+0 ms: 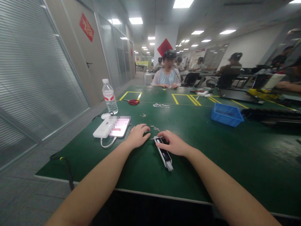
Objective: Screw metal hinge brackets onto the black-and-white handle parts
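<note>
My left hand (137, 135) rests on the green table (211, 150), fingers curled toward several small metal rings (155, 128) lying just beyond it. My right hand (173, 143) lies over the far end of a narrow black and silver device (166, 155), its fingers pinched on the device's top edge. A thin metal pin (153, 138) sticks out between the two hands. What the left fingertips hold, if anything, is too small to make out.
A phone (119, 126) and a white power bank (101, 129) with a cable lie to the left, behind them a water bottle (109, 96) and red scissors (134, 102). A blue bin (226, 115) stands to the right. A person (167, 74) sits at the far end.
</note>
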Tool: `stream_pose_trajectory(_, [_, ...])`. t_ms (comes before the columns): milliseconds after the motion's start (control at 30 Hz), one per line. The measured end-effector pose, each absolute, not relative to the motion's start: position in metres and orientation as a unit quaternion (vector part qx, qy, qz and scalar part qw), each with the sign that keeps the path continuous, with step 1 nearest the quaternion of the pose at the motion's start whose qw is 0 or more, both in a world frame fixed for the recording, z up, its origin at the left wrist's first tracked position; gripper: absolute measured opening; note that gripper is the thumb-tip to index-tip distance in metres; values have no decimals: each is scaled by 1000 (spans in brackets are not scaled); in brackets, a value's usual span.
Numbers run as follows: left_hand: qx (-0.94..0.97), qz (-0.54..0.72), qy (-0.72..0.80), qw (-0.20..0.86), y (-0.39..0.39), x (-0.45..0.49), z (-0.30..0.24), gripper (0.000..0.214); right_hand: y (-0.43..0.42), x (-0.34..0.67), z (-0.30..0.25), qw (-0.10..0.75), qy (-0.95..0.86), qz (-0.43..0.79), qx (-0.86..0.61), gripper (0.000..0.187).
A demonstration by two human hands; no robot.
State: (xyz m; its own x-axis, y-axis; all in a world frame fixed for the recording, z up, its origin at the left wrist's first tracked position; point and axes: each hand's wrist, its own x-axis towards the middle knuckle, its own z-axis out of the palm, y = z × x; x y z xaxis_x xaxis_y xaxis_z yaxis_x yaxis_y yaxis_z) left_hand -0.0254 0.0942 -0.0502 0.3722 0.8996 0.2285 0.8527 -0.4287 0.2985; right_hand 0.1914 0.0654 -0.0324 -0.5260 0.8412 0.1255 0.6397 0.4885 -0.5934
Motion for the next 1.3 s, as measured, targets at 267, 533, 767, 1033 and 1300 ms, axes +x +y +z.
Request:
stream_pose_trajectory(267, [825, 207, 522, 70, 100, -29, -47, 24, 66, 194, -33, 212, -838, 247, -438, 37])
stream_pose_trajectory(533, [810, 217, 539, 83, 100, -30, -47, 47, 65, 194, -31, 208, -836, 256, -439, 38])
stream_pose_trajectory(767, [818, 186, 543, 41, 91, -24, -44, 41, 67, 193, -33, 209, -839, 248, -437, 38])
stream_pose_trajectory(1033, [854, 142, 497, 61, 86, -12, -46, 53, 66, 192, -33, 213, -838, 248, -438, 37])
stream_pose_trajectory(1300, [846, 125, 511, 87, 92, -13, -51, 73, 67, 193, -34, 219, -838, 245, -435, 37])
